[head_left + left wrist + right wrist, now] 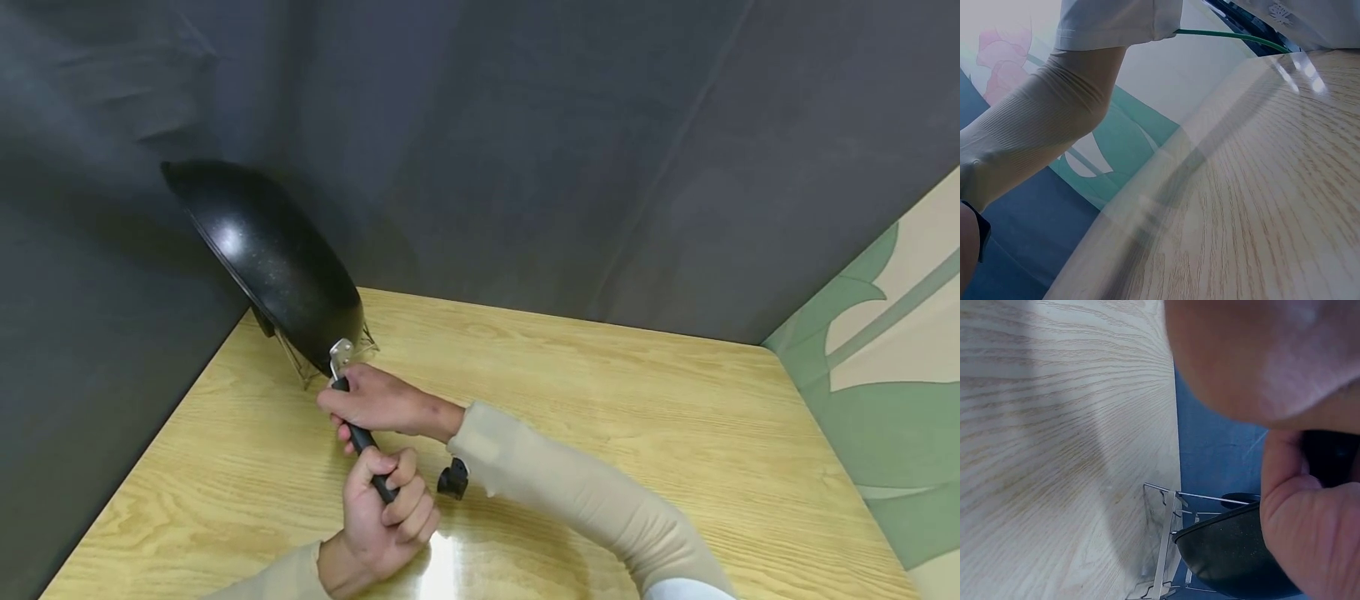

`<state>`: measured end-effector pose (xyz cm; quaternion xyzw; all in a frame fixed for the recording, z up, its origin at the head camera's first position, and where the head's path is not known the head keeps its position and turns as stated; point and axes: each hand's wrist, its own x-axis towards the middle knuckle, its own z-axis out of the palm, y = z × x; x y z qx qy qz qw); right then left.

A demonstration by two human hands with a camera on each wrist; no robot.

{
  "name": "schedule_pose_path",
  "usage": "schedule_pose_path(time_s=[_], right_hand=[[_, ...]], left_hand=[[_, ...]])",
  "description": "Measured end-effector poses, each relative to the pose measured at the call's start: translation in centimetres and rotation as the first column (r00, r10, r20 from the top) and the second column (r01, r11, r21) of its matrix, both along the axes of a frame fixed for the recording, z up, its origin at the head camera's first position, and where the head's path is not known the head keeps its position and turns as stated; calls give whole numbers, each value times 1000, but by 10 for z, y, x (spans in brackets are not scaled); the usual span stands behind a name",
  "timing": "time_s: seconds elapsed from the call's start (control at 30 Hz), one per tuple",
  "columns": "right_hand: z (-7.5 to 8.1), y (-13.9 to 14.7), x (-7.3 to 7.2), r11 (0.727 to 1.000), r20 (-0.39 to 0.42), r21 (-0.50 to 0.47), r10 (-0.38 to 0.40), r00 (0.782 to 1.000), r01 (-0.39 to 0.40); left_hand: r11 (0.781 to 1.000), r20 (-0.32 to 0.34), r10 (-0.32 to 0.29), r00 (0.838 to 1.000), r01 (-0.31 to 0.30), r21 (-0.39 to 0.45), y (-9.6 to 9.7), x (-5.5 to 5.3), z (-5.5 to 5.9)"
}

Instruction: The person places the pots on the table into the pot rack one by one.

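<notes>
A black wok (273,250) stands tipped on its side at the far left, its rounded underside toward the right. Its lower edge overlaps a wire rack (293,358) on the table. My right hand (371,402) grips the black handle (362,438) close to its metal joint (340,356). Lower down, my left hand (393,512) has its fingers curled round the handle's end. In the right wrist view, the wok (1235,556) shows beside the rack (1165,550), partly hidden by the right hand (1313,531). The left wrist view shows neither the left hand's fingers nor the wok.
The light wood table (600,417) meets a dark cloth wall (525,167) at its back and left. A patterned green and cream cloth (885,400) hangs at the right. A black wrist camera (453,479) sits under the right sleeve.
</notes>
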<state>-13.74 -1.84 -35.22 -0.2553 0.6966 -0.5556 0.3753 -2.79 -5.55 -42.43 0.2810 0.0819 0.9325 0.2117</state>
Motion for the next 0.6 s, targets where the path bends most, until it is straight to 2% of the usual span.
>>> schedule_pose_path(time_s=[0.23,0.6], right_hand=[[-4,-4,1,999,-23,4,33,999,-33],[-3,-1,-6,999,-17,-6,41,999,-42]], left_hand=[[1000,11,12,1000,-12,14,-2,3,-3],[1000,1,22,1000,-22,14,0,-3,-1]])
